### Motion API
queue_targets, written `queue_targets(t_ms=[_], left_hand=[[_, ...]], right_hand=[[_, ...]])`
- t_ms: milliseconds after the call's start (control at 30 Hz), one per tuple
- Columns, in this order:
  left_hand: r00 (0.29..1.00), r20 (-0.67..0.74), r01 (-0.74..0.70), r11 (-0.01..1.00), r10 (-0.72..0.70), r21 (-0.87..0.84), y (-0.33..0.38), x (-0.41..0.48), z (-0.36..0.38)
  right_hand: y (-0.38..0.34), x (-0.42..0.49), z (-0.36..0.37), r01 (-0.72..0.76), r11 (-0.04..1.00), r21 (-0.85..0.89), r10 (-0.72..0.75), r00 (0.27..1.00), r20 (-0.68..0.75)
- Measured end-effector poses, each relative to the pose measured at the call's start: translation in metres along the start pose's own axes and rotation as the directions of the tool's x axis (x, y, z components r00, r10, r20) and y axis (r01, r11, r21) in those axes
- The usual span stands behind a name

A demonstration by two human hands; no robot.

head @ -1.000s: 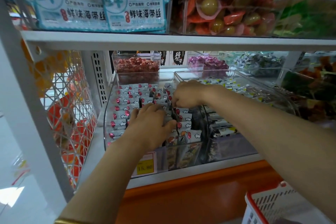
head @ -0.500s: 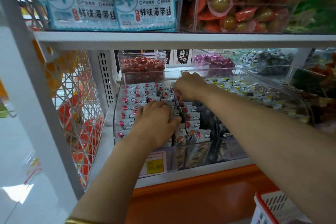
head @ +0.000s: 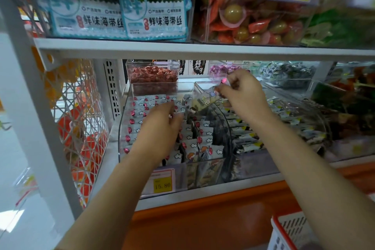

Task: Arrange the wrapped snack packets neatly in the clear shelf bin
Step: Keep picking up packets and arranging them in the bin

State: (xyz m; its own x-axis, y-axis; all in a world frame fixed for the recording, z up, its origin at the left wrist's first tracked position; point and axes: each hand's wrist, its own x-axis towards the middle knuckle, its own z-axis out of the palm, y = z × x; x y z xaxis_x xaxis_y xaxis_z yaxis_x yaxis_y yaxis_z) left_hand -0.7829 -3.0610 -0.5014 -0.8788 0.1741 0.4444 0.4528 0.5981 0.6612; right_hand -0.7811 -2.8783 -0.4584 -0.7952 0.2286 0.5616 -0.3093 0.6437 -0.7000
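Clear plastic shelf bin (head: 121,132), curved front, standing at the left end of the lower white metal shelf (head: 223,189), with a yellow price tag marked 15.80 (head: 163,184) on its front wall. Contents: white wrapped snack packets with red dots (head: 135,122), set on edge in rows running front to back; left rows even, right front rows looser, some packets tilted. Left hand (head: 160,130): palm down over the middle rows, fingers laid nearly straight on the packet tops, nothing gripped; fingertips blurred. Right hand (head: 243,97): raised above the rear right part of the bin, thumb and fingers closed in a pinch on one pale wrapped snack packet (head: 204,101), which hangs tilted, clear of the rows below; its print too blurred to read. Adjoining at right, against the bin: second clear bin (head: 229,128) holding black, white and yellow packets (head: 249,145). Behind: small clear box of red foil sweets (head: 152,75); to its right, purple foil sweets (head: 218,68). Upper shelf board (head: 182,48) carries blue and white seaweed packs (head: 156,16) and a clear case of red pouches with green rounds (head: 243,16). Left side of the unit: white wire mesh panel (head: 81,119), orange goods behind it. Below: orange base panel (head: 203,221); at lower right, white slotted basket with a red rim (head: 290,229)
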Motion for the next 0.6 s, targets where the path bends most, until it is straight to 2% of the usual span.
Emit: queue_targets(t_ms=[100,200,300,333,400,500,600], left_hand=[[0.99,0.111,0.123,0.937,-0.091,-0.326,0.008,-0.007,-0.002],[0.963,0.186,0.269,0.77,-0.197,-0.578,0.011,-0.01,-0.007],[0.93,0.277,0.367,0.549,-0.243,-0.751,0.011,-0.012,-0.014],[0.921,0.301,0.386,0.485,-0.247,-0.784,0.012,-0.012,-0.015],[0.914,0.31,0.398,0.429,-0.262,-0.811,0.013,-0.013,-0.016],[0.916,0.292,0.388,0.421,-0.276,-0.82,0.012,-0.014,-0.016],[0.909,0.307,0.401,0.397,-0.281,-0.825,0.011,-0.015,-0.015]], right_hand=[[-0.005,-0.028,-0.007,-0.188,0.93,0.317,0.184,0.982,0.043],[-0.006,-0.048,-0.009,-0.291,0.776,0.559,0.264,0.956,0.13],[-0.003,-0.06,-0.011,-0.363,0.666,0.652,0.323,0.928,0.188],[-0.002,-0.062,-0.011,-0.391,0.625,0.676,0.346,0.915,0.209],[0.0,-0.063,-0.011,-0.452,0.471,0.758,0.388,0.878,0.282],[0.002,-0.065,-0.009,-0.512,0.242,0.824,0.405,0.825,0.393],[0.004,-0.066,-0.006,-0.532,0.122,0.838,0.403,0.798,0.448]])
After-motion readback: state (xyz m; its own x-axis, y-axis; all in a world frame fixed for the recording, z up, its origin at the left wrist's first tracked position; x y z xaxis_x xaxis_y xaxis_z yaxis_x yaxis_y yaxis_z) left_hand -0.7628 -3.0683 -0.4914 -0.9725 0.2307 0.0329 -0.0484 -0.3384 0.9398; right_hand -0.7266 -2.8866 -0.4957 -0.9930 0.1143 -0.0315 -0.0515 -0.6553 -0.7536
